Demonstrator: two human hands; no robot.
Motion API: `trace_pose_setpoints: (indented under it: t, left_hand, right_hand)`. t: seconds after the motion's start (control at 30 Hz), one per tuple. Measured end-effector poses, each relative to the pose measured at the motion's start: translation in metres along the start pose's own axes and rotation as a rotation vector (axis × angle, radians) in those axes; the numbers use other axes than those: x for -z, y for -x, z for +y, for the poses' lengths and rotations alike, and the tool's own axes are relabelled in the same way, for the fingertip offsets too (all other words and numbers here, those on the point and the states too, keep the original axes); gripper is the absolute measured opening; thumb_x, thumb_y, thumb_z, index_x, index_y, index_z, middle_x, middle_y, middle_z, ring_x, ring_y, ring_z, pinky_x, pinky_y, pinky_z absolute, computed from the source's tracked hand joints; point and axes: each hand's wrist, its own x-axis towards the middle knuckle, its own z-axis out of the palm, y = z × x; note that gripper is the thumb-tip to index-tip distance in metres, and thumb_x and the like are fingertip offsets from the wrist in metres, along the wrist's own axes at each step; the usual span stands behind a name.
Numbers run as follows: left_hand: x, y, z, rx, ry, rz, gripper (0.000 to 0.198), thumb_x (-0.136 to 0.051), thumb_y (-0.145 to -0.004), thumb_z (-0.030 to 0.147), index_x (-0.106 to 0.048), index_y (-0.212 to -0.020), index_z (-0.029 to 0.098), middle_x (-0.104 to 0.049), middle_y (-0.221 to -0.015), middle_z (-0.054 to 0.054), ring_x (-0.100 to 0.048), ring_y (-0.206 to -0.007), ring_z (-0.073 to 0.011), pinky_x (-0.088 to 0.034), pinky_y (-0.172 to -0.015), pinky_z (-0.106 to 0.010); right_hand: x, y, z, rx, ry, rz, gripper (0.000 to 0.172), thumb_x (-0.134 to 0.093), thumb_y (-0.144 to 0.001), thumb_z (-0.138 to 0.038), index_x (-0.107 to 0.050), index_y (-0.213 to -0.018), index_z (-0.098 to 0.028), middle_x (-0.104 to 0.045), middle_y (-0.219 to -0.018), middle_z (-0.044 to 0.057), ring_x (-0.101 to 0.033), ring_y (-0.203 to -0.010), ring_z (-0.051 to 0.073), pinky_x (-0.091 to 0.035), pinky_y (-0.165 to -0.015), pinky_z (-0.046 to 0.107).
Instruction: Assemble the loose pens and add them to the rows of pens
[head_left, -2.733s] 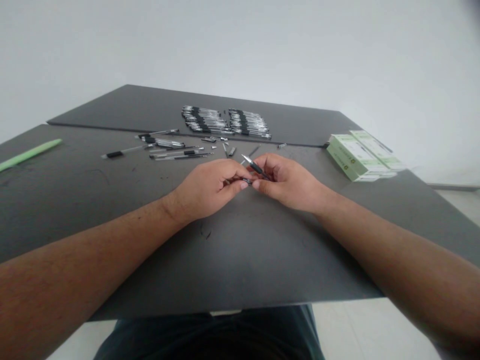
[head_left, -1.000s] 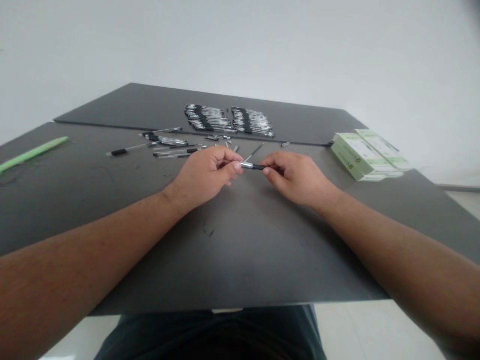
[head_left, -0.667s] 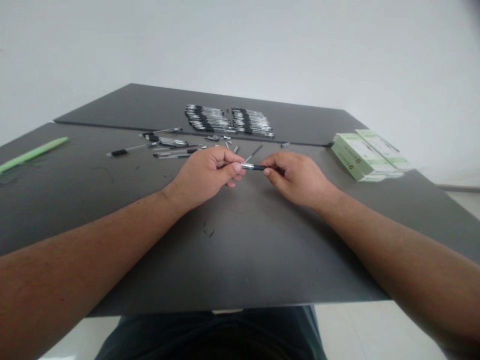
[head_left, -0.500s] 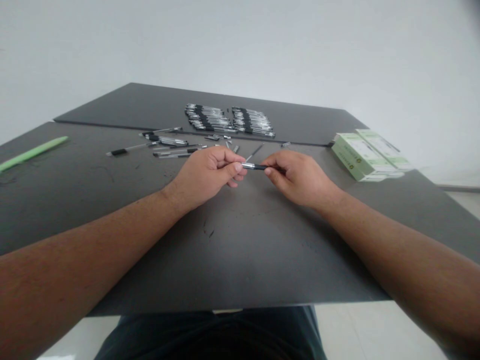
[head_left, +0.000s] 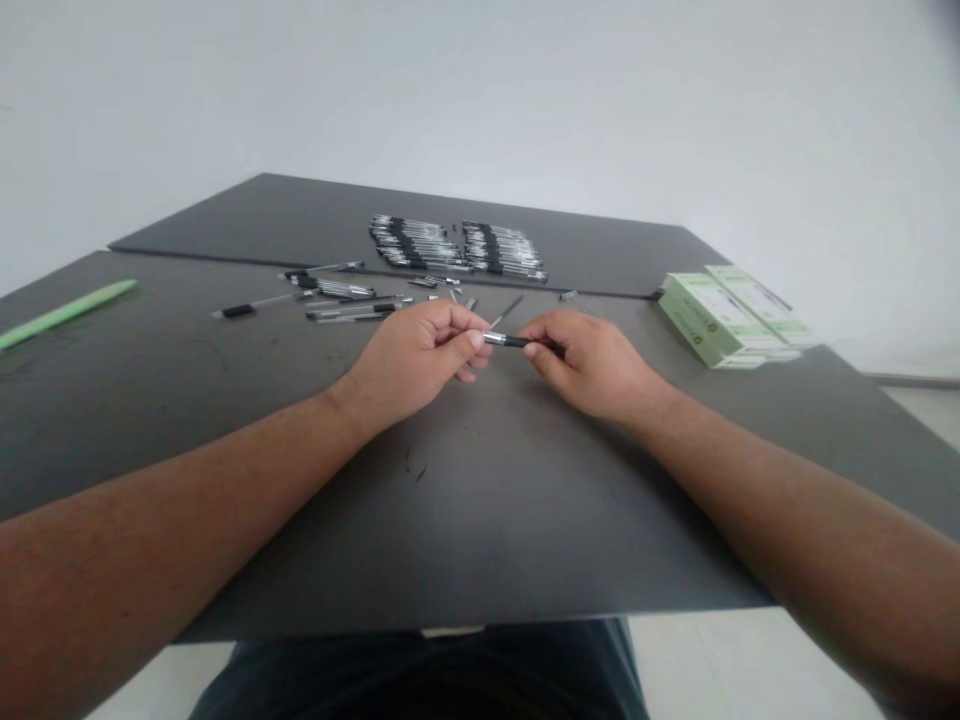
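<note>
Between my two hands a pen point(head_left: 504, 340) with a silvery end and a black grip lies level above the table. My left hand point(head_left: 427, 355) pinches its silvery end with thumb and fingers. The black part is gripped by my right hand point(head_left: 589, 362), whose fingers hide the rest of the pen. Just beyond the hands lie a thin refill point(head_left: 510, 309) and some small pen parts point(head_left: 435, 281). Left of them is a loose group of pens and clear barrels point(head_left: 334, 288).
Two rows of pens, a left one point(head_left: 416, 243) and a right one point(head_left: 501, 250), lie on the far tabletop. Green and white boxes point(head_left: 724, 318) stand at the right. A long green object point(head_left: 71, 312) rests at the far left. A seam crosses the table point(head_left: 480, 520).
Both hands keep hold of the pen in nearly the same pose. The whole view has shifted slightly, with the table and the things on it a little lower.
</note>
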Motion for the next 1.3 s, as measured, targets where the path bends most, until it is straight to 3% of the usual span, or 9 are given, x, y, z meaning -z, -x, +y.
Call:
trace_pose_setpoints:
  t: [0.23,0.53,0.7,0.97,1.13,1.3]
  left_hand:
    - [-0.004,0.001,-0.004,0.073,-0.033,-0.034,0.020,-0.072,-0.104,0.037,-0.074,-0.105,0.017,-0.082,-0.090,-0.006,-0.077,-0.071,-0.0151,-0.065,-0.066,-0.027]
    - [-0.009,0.004,-0.002,-0.054,-0.295,-0.072,0.010,-0.070,-0.097,0.023,-0.077,-0.090,0.021,-0.080,-0.082,-0.001,-0.074,-0.076,-0.0184,-0.056,-0.074,-0.031]
    - [-0.010,0.003,-0.002,-0.076,-0.304,-0.085,0.012,-0.068,-0.096,0.018,-0.079,-0.092,0.022,-0.081,-0.085,-0.001,-0.074,-0.078,-0.0190,-0.055,-0.077,-0.032]
    - [-0.011,0.003,-0.003,-0.079,-0.319,-0.106,0.012,-0.068,-0.098,0.021,-0.078,-0.091,0.023,-0.083,-0.089,-0.001,-0.075,-0.081,-0.0211,-0.056,-0.081,-0.035]
    - [-0.012,0.004,-0.002,-0.080,-0.298,-0.121,0.012,-0.067,-0.098,0.021,-0.076,-0.090,0.024,-0.083,-0.092,-0.002,-0.076,-0.084,-0.0228,-0.057,-0.084,-0.038]
    - [-0.012,0.004,-0.001,-0.080,-0.295,-0.138,0.014,-0.065,-0.098,0.023,-0.076,-0.090,0.024,-0.085,-0.098,-0.003,-0.078,-0.091,-0.0244,-0.057,-0.085,-0.039]
  right_hand:
    - [0.000,-0.001,0.016,-0.067,0.014,0.034,0.025,-0.061,-0.106,-0.031,-0.082,-0.116,-0.022,-0.085,-0.104,0.009,-0.076,-0.096,0.027,-0.056,-0.088,0.038]
    - [0.007,-0.008,0.057,-0.115,0.168,0.102,0.030,-0.061,-0.102,-0.031,-0.085,-0.118,-0.021,-0.082,-0.103,0.012,-0.075,-0.105,0.033,-0.060,-0.095,0.049]
    - [-0.004,-0.058,0.058,-0.083,0.258,0.027,0.035,-0.061,-0.103,-0.027,-0.087,-0.125,-0.018,-0.083,-0.110,0.014,-0.076,-0.110,0.032,-0.060,-0.101,0.047]
    - [-0.050,-0.170,0.046,-0.112,0.389,-0.207,0.039,-0.061,-0.106,-0.022,-0.087,-0.135,-0.018,-0.084,-0.136,0.015,-0.073,-0.131,0.030,-0.052,-0.119,0.042]
    - [-0.074,-0.198,0.043,-0.105,0.377,-0.247,0.034,-0.067,-0.105,-0.024,-0.089,-0.130,-0.022,-0.086,-0.131,0.013,-0.075,-0.124,0.029,-0.053,-0.116,0.041]
    - [-0.085,-0.210,0.041,-0.089,0.352,-0.251,0.031,-0.070,-0.103,-0.023,-0.088,-0.128,-0.016,-0.086,-0.127,0.016,-0.075,-0.120,0.028,-0.054,-0.113,0.039]
